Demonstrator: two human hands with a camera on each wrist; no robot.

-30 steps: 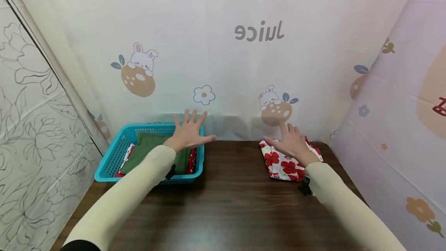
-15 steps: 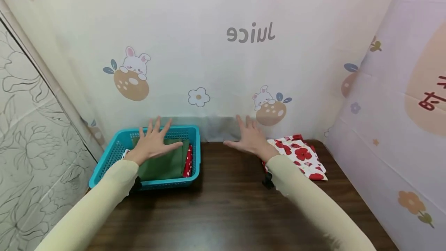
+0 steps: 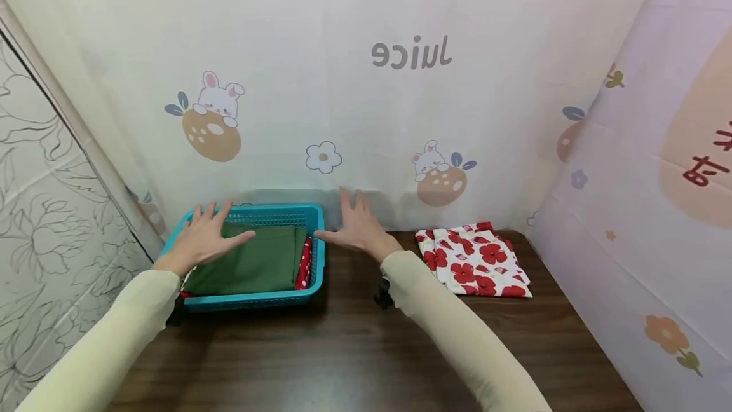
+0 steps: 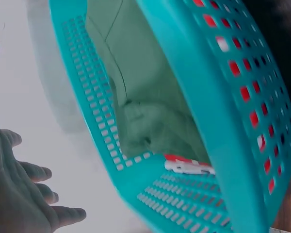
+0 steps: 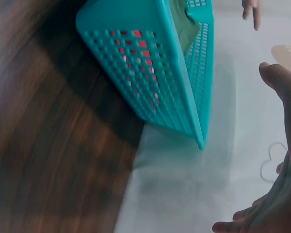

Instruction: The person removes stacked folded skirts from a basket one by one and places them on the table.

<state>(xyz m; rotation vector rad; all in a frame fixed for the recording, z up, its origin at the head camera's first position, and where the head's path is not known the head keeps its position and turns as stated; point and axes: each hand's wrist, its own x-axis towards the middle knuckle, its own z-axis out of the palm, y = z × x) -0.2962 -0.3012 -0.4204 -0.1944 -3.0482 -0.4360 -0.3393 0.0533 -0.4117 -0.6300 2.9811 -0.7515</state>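
Observation:
A turquoise plastic basket [image 3: 251, 301] stands at the left of the table, holding a folded green cloth [image 3: 257, 262] on top of red-and-white cloth [image 3: 305, 264]. Above the basket's left side hovers my left hand [image 3: 200, 239], fingers spread and holding nothing; the left wrist view shows this hand [image 4: 14, 179] apart from the rim. My right hand [image 3: 357, 227] is spread in the air by the basket's right end, also holding nothing. In the right wrist view, a gap separates that hand [image 5: 276, 189] from the basket wall [image 5: 131, 73].
On the right of the dark wooden table [image 3: 366, 348] lies a folded white cloth with red flowers [image 3: 474, 259]. A printed curtain [image 3: 354, 100] hangs right behind the table, and another [image 3: 646, 208] bounds the right side.
Both hands have moved left. The right hand went from above the flowered cloth to beside the basket, and the left from the basket's right part to its left. The view shifted slightly.

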